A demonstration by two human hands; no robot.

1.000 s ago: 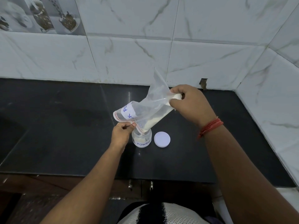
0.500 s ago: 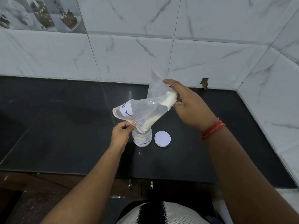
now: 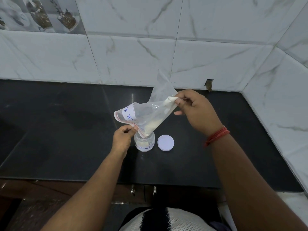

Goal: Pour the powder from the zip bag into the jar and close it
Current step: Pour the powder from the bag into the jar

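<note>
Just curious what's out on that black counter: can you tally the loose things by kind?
Bag: 1, held by both hands
Jar: 1, open, under the bag's mouth
Lid: 1, flat beside the jar
Total: 3

A white label on the clear zip bag [image 3: 148,114] carries blue handwriting; only "LK PO" shows, the rest curling out of sight. The small jar [image 3: 144,142] below has a label reading "POWDE", its end turned away.
</note>
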